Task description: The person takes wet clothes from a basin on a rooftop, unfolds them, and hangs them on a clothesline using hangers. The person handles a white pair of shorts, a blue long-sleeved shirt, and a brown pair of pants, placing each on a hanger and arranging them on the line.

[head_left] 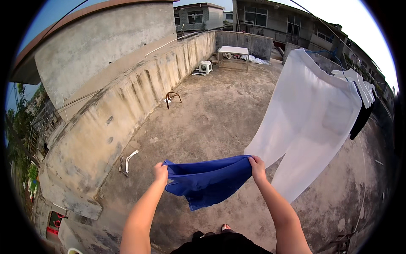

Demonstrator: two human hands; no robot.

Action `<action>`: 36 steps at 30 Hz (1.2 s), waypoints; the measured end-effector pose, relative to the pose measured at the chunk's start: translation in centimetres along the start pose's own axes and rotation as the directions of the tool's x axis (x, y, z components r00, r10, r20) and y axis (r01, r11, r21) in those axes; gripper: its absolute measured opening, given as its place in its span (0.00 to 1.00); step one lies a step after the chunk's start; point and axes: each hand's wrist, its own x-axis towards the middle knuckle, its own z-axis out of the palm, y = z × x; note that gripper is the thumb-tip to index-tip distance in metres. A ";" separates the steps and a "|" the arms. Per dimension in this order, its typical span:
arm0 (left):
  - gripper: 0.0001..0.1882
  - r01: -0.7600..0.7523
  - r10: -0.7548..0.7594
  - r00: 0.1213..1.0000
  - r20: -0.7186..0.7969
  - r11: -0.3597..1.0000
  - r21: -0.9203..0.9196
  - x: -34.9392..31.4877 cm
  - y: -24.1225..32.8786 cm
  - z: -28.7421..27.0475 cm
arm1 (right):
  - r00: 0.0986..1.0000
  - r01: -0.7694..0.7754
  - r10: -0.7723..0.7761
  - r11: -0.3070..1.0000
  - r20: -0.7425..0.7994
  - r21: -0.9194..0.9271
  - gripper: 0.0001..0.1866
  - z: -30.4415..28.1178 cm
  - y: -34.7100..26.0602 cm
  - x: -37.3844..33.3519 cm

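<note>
Stretched between my two hands is a blue garment (207, 182), which looks like a pair of shorts held by its waistband. My left hand (160, 172) is closed on its left end, and my right hand (257, 167) pinches the upper right corner. The cloth hangs down in folds in front of me, its lower edge uneven. Close beside my right hand hang white trousers (313, 110), clipped at the waist to a blue hanger (336, 55); one leg reaches down behind my right forearm.
More hangers (359, 84) and a black garment (364, 113) hang behind the trousers. A stained low wall (139, 97) runs along the left. Farther off stand a white stool (205, 66), a table (233, 51) and a rusty metal frame (172, 98). A white curved piece (132, 160) lies by the wall.
</note>
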 end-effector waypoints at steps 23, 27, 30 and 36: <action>0.08 -0.669 0.678 0.719 -0.153 0.735 0.114 -5.8 -0.4 0.9 | 0.729 0.628 -0.684 0.654 0.025 -0.422 0.06 0.8 -8.5 -5.3; 0.07 0.070 -0.010 0.994 0.113 0.836 -0.544 -4.6 -1.3 2.6 | 0.943 0.136 -0.265 0.859 -0.202 -0.493 0.09 -2.3 0.4 -2.8; 0.08 0.009 0.086 0.981 0.176 0.876 -0.483 -7.8 2.8 3.7 | 0.825 0.391 -0.562 0.650 -0.065 -0.652 0.08 -2.9 -3.4 -3.7; 0.06 0.015 0.076 0.983 0.164 0.869 -0.495 -10.8 5.9 5.2 | 0.975 0.019 0.029 0.977 -0.220 0.211 0.12 -3.2 1.1 -4.2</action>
